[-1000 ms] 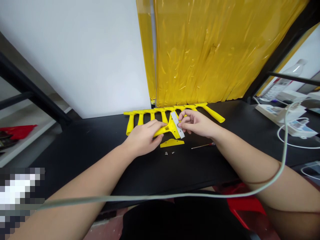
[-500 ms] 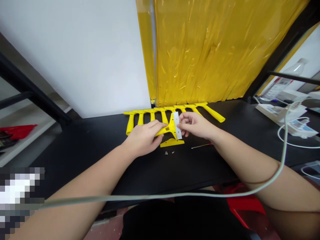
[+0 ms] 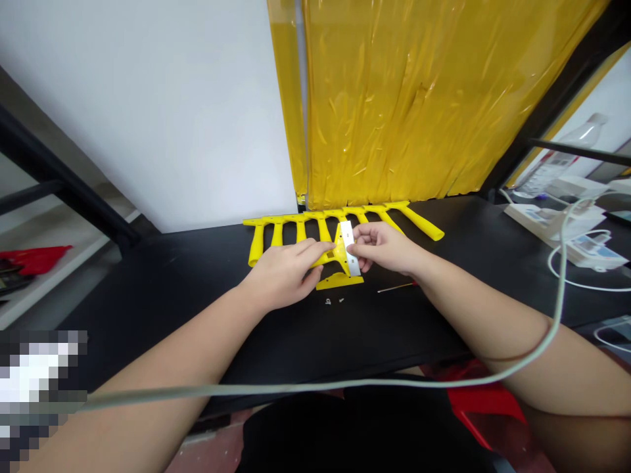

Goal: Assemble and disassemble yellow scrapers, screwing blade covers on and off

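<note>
My left hand (image 3: 290, 272) is closed around the handle of a yellow scraper (image 3: 340, 249), holding it sideways with its wide head to the right. Against that head lies a flat metal blade (image 3: 351, 248), pinched at its right edge by the thumb and fingers of my right hand (image 3: 377, 245). Just below on the black table is a loose yellow cover plate (image 3: 340, 282). Two small screws (image 3: 334, 301) lie in front of the plate. A thin screwdriver (image 3: 394, 288) rests to the right, its handle mostly hidden under my right forearm.
Several yellow scraper bodies (image 3: 302, 227) stand in a row along the table's back edge. A pale cable (image 3: 345, 386) crosses in front of both forearms. White power strips (image 3: 557, 230) and a plastic bottle (image 3: 562, 161) are at the right. Yellow film (image 3: 394, 98) hangs behind.
The blade has shifted slightly left onto the scraper head, with my right fingers moving along with it. My left index finger reaches a little farther toward the head.
</note>
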### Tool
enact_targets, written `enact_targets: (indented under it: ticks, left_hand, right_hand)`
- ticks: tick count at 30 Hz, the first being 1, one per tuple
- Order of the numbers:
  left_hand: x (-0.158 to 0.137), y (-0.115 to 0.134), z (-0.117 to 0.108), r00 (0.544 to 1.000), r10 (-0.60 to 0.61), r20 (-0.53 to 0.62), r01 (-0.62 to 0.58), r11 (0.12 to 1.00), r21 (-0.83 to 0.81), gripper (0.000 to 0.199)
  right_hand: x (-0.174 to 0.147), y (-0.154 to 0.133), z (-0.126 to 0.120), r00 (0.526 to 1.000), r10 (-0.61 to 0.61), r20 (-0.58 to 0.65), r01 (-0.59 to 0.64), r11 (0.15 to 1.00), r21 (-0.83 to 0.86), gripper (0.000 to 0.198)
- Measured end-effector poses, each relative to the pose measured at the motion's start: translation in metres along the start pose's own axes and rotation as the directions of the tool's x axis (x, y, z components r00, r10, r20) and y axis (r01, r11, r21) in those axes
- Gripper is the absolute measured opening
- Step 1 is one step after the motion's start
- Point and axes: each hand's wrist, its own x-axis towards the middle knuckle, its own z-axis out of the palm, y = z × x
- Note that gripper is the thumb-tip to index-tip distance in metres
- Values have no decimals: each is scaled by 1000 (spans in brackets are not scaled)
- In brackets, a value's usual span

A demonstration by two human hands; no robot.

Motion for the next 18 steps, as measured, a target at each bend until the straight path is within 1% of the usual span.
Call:
enact_targets:
  ticks: [8,13,18]
  left_hand:
    - [0,-2,1,999,43,-5,-43,998,35,40]
    - [0,-2,0,999,46,-13,-45,997,60,38]
    - [0,-2,-1,997,61,-36,-58,995,80,38]
  right_hand:
    - [0,1,-2,1000,-12,22,12,1000,6,27]
    - [1,4,-5,996,-74,43,75,997,-15,31]
    - [0,6,-7,990,-141,13,141,986,-83,33]
